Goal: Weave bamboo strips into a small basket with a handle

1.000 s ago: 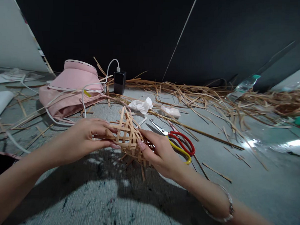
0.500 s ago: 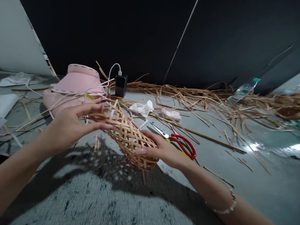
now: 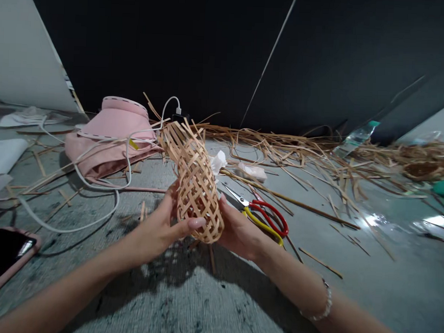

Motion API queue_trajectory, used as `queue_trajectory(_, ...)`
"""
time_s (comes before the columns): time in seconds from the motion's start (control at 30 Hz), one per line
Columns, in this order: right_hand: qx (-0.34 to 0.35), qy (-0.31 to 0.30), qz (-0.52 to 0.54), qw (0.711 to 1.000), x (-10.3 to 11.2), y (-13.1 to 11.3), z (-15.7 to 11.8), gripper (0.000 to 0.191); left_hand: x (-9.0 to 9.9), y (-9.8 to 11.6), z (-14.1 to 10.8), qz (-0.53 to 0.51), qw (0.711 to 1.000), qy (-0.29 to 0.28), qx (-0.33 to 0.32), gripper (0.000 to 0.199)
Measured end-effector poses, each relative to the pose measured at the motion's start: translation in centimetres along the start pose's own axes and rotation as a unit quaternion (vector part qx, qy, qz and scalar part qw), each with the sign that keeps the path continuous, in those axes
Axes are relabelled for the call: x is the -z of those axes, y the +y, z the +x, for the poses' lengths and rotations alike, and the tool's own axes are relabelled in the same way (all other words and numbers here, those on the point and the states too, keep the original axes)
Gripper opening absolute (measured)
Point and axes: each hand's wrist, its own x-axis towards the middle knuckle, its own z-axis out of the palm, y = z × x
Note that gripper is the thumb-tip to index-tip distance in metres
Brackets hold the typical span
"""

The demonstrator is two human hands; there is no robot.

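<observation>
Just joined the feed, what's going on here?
A person holds a tapered, open-weave basket of pale strips, tilted, between both bare hands. The left hand grips its lower part with the thumb across the weave, and the right hand supports the other side. Scissors with red and yellow handles lie just to the right, and loose strips are scattered across the grey surface behind.

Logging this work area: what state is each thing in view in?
Woven strip basket: strip ends loose at top, held in both hands.
Left hand: gripping basket, thumb across front.
Right hand: cupping basket's other side.
Scissors: lying flat, not held.
Phone: lying face up, screen dark.
White cable: plugged into black power bank.
Plastic bottle: on its side.
</observation>
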Motion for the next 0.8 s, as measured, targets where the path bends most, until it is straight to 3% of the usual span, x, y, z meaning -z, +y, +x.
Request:
queue_trajectory(0.13,0.01,0.07,0.011,0.997,-0.8,0.7,0.2,0.049,-0.7,-1.2,-0.1,-0.03,0.998,0.057,-0.002,0.068)
queue_trajectory(0.23,0.02,0.072,0.023,0.997,-1.1,1.0,0.2,0.051,-0.7,-1.6,0.2,0.005,0.996,0.088,-0.019,0.068)
queue_trajectory(0.37,0.046,0.069,0.023,0.996,-1.5,1.2,0.2,0.051,-1.0,-2.0,0.0,0.08,0.994,0.074,-0.029,0.064)
queue_trajectory(0.5,0.045,0.077,0.013,0.996,-1.9,1.6,0.2,0.052,-1.6,-2.2,-0.5,0.09,0.994,0.051,-0.024,0.064)
queue_trajectory(0.8,0.046,0.081,-0.007,0.996,-2.3,2.2,0.3,0.053,-1.7,-2.3,-1.0,0.171,0.983,0.065,-0.032,0.071)
